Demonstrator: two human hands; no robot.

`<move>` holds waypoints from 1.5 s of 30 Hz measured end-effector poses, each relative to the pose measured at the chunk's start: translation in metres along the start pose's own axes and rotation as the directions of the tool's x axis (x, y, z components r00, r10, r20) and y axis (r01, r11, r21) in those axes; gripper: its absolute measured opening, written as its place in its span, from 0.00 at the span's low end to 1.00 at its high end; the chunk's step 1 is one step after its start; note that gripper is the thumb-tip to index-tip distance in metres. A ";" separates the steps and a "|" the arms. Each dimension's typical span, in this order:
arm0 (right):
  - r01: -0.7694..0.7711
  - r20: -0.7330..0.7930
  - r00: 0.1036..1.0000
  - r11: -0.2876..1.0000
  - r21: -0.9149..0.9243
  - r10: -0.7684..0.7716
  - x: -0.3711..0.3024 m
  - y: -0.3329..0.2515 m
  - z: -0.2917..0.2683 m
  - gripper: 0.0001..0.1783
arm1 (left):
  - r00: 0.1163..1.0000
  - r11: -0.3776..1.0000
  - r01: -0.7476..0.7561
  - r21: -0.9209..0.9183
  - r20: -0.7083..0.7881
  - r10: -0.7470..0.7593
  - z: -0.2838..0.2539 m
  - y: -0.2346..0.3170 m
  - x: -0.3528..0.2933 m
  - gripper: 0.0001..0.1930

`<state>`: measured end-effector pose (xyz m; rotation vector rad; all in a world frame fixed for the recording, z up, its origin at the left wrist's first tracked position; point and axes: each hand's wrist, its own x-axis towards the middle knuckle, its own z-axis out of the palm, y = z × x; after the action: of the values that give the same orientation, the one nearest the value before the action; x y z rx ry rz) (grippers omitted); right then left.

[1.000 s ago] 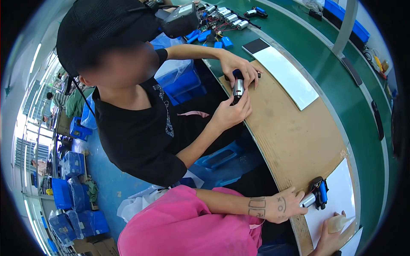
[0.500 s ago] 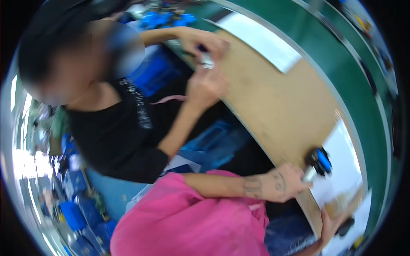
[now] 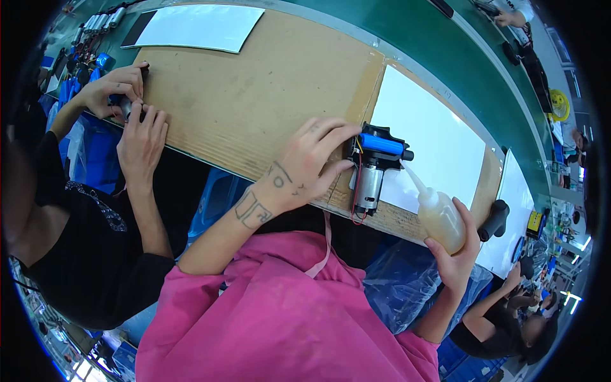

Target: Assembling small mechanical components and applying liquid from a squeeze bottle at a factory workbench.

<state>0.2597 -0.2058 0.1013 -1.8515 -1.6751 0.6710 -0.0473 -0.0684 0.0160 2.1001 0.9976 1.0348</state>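
A motor assembly (image 3: 368,190) rests at the table's near edge, partly over a white sheet. It has a silver cylindrical motor, a black housing, a blue cylinder across the top and thin red wires. My left hand (image 3: 304,159) pinches the left side of the housing between fingers and thumb. My right hand (image 3: 459,249) is wrapped around a translucent squeeze bottle (image 3: 442,219) with yellowish contents. The bottle tilts left, and its narrow nozzle tip is close to the housing's right end; whether they touch, I cannot tell.
A white sheet (image 3: 439,134) lies under the work, and another white sheet (image 3: 200,27) is at the far left. A black cylindrical part (image 3: 494,220) sits right of the bottle. At left, a co-worker's hands (image 3: 137,124) handle a small part. Green table surface (image 3: 331,22) runs behind.
The view has swung right and sharpened. My left hand has gone from the silver motor to the housing. My right hand has brought the bottle up beside the assembly, which now stands motor toward me.
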 end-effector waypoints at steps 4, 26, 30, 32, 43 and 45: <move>0.093 0.047 0.995 0.992 -0.082 -0.089 0.001 -0.007 -0.001 0.45 | 0.994 0.996 -0.092 -0.007 0.067 0.092 -0.007 -0.005 0.006 0.26; 0.460 -0.072 0.825 0.740 -0.491 -0.561 0.031 -0.030 0.021 0.38 | 0.996 0.989 0.024 -0.147 -0.080 -0.036 0.003 -0.002 -0.009 0.18; 0.488 -0.060 0.806 0.720 -0.494 -0.588 0.035 -0.034 0.022 0.37 | 0.997 0.990 0.021 -0.136 -0.074 -0.032 0.003 -0.002 -0.010 0.18; 0.494 -0.055 0.804 0.716 -0.494 -0.592 0.036 -0.035 0.021 0.37 | 0.997 0.991 0.029 -0.132 -0.066 -0.038 0.004 -0.002 -0.011 0.18; 0.484 -0.041 0.817 0.722 -0.494 -0.575 0.039 -0.036 0.018 0.35 | 0.997 0.989 0.054 -0.139 -0.041 -0.060 0.002 0.000 -0.009 0.18; 0.475 -0.035 0.826 0.727 -0.496 -0.563 0.039 -0.036 0.019 0.35 | 0.997 0.989 0.047 -0.139 -0.049 -0.054 0.002 0.000 -0.009 0.18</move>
<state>0.2245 -0.1633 0.1123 -1.5269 -2.2288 -0.1638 -0.0495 -0.0763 0.0110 1.9355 0.9712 1.1058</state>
